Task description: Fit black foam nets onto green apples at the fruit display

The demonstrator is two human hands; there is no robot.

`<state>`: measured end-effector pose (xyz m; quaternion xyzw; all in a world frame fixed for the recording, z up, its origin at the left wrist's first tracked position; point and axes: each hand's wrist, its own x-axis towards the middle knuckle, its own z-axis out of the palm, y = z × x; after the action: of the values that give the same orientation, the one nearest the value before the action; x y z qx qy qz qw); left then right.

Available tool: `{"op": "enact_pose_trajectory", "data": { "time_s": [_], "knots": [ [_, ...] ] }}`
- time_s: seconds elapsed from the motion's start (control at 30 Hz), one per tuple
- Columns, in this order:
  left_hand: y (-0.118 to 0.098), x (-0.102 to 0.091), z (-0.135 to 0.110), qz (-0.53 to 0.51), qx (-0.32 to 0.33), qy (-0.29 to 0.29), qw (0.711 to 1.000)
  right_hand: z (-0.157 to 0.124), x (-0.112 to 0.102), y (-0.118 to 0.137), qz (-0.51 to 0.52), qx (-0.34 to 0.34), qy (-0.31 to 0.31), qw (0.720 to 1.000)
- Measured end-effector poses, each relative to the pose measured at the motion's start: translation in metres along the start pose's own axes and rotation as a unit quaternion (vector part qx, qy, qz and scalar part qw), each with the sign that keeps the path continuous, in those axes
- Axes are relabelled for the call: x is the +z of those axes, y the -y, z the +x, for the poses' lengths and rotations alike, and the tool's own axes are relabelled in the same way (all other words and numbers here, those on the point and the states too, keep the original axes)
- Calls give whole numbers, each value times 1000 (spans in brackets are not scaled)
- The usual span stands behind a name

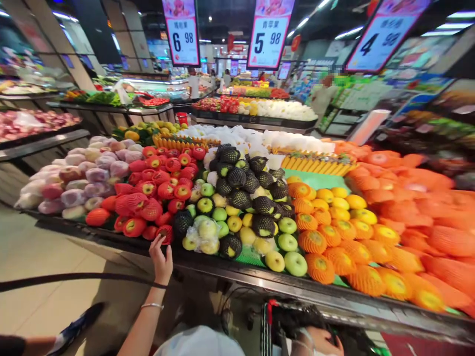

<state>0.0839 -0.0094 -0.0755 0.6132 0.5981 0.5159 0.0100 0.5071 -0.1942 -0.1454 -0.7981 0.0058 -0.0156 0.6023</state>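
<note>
On the left of the frame, the long, thin black strap (81, 278) curves in from the edge and meets the wrist; it looks able to snag or drag across the fruit if the arm swings. Beyond it, the round, pale pink fruits in thin wrapping (97, 174) are heaped high, and left of centre the round apples in red foam netting (151, 207) slope steeply toward the front, so pulling at a low one could start a slide. The left hand (161, 257) reaches up there, thumb and fingers apart, its fingertips at the small, dark-red netted fruit (165, 234) on the heap's front edge; whether they press on it, I cannot tell. A nudge without thumb support might roll it over the black, metal-edged rim (260, 283). Just right of it, the knotted clear plastic bag of yellow-green fruit (206, 231) could be knocked by a sideways move. At lower centre-right, the smooth, bare green apple (296, 264) sits at the rim and might roll off if bumped. Below, beside the black wire cart (264, 329), is what seems the right hand (318, 341), cut off by the frame; its grip cannot be told.
</note>
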Motion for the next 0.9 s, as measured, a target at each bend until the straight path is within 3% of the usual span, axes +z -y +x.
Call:
{"op": "enact_pose_trajectory", "data": {
  "time_s": [0.07, 0.13, 0.23, 0.3, 0.37, 0.4, 0.47, 0.5, 0.6, 0.63, 0.7, 0.77, 0.83, 0.9],
  "knots": [
    [6, -8, 8, -26, 17, 4, 1000, 4, -2, 7, 32, 31, -158, 986],
    [13, -17, 16, -55, 16, 8, 998, 7, -5, 20, 69, 40, -258, 963],
    [20, -33, 25, -112, -12, 47, 993, -1, -8, 54, 107, 16, -317, 942],
    [15, -46, 29, -161, -42, 100, 981, -21, -4, 87, 140, -28, -297, 944],
    [1, -58, 30, -219, -67, 154, 961, -58, 5, 122, 195, -83, -215, 953],
    [-9, -64, 30, -249, -74, 193, 946, -84, 10, 139, 216, -99, -147, 960],
    [-31, -74, 28, -297, -61, 286, 909, -145, 20, 163, 249, -91, 48, 963],
    [-42, -78, 26, -316, -39, 332, 888, -178, 23, 169, 246, -89, 127, 957],
    [-62, -89, 17, -334, 30, 427, 840, -267, 29, 174, 233, -73, 269, 932],
    [-64, -92, 14, -326, 32, 435, 839, -289, 29, 173, 239, -55, 319, 915],
    [-61, -96, 10, -298, 4, 414, 860, -319, 28, 170, 301, 39, 431, 850],
    [-52, -99, 10, -275, -32, 368, 888, -333, 24, 167, 362, 136, 498, 777],
    [-42, -101, 14, -272, -58, 319, 906, -337, 22, 164, 392, 211, 518, 730],
    [-35, -102, 18, -280, -76, 294, 911, -337, 21, 163, 398, 266, 514, 712]
  ]
}}
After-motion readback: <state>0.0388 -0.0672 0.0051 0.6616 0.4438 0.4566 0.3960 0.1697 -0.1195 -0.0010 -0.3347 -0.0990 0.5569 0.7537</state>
